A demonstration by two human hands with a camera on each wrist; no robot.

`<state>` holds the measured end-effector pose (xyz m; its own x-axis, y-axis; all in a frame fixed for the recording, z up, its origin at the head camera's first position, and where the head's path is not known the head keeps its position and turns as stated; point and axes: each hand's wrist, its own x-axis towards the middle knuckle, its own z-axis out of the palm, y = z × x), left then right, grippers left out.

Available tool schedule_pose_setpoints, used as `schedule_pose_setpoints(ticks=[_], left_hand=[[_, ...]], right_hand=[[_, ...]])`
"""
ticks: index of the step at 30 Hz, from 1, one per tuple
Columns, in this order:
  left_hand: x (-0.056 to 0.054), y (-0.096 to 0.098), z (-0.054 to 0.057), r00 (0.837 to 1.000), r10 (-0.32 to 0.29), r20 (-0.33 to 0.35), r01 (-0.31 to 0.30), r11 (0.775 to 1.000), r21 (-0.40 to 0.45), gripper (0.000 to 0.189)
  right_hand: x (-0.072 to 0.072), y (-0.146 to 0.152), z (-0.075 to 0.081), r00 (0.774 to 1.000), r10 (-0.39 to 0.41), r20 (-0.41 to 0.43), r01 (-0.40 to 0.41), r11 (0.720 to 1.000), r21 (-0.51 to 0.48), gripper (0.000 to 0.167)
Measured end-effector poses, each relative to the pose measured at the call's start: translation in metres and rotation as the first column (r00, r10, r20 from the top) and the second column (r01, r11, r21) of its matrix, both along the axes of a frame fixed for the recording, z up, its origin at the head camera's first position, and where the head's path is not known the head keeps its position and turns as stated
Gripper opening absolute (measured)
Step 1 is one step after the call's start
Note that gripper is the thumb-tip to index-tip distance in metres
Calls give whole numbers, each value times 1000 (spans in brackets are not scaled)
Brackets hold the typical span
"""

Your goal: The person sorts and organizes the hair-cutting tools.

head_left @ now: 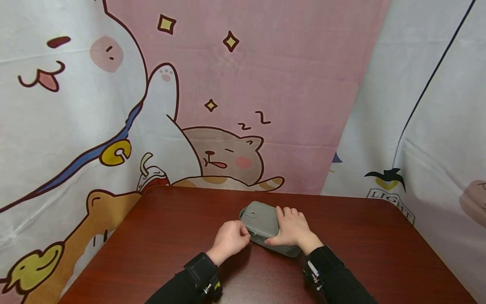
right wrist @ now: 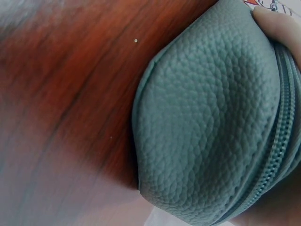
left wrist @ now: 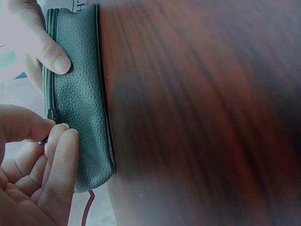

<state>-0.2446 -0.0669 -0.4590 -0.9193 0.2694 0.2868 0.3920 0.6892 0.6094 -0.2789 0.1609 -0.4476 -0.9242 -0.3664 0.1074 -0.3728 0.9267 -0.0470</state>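
A grey-green, grained zip pouch (head_left: 262, 216) with a snap-like stud on top lies on the table, seen in all three views. At its left end my left hand (head_left: 230, 240) pinches the zipper pull (left wrist: 51, 115) between thumb and fingers; the tab is mostly hidden by the fingertips. My right hand (head_left: 291, 229) grips the pouch's right part, fingers over the top and thumb (left wrist: 60, 63) against the near side. Along the right end, the closed zipper teeth (right wrist: 282, 141) show close up in the right wrist view.
The dark red-brown wooden table (head_left: 171, 236) extends around the pouch. Behind it hangs a cloth (head_left: 296, 84) printed with cartoon animals, reaching down past the table's far and side edges.
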Motion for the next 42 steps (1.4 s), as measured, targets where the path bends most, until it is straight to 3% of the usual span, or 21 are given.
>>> schedule_pose_setpoints(ticks=[22,42], left_hand=[[-8,-19,1,997,40,-63,-41,999,-16,21],[-14,-26,2,995,79,-56,-80,997,-19,19]], right_hand=[[2,0,1,1000,-1,19,2,1000,-25,119],[3,0,0,1000,5,14,-5,1000,-28,118]])
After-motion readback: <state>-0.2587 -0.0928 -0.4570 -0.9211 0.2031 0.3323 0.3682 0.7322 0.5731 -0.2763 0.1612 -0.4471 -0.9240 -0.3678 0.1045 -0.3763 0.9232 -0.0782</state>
